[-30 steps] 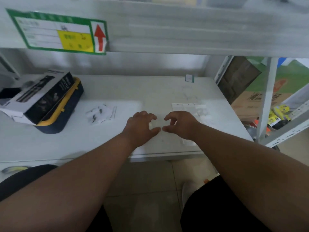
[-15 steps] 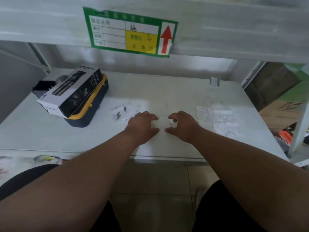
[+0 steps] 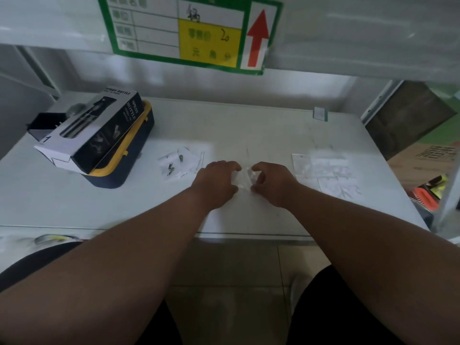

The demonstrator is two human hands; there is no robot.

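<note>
A small clear plastic bag (image 3: 246, 177) lies on the white shelf top (image 3: 261, 130), held between both hands. My left hand (image 3: 216, 182) pinches its left edge with curled fingers and thumb. My right hand (image 3: 273, 183) pinches its right edge the same way. What the bag holds is too blurred to tell.
Left of my hands lie small clear bags with metal parts (image 3: 179, 163). A black-and-white spray bottle box (image 3: 92, 130) rests on a navy and yellow case (image 3: 124, 158) at the left. Flat clear bags on paper (image 3: 326, 170) lie at the right. A green label (image 3: 191, 31) hangs above.
The camera view has shifted left and nearer the shelf. Both hands stay together on the small bag, their fingers curled a little tighter around it.
</note>
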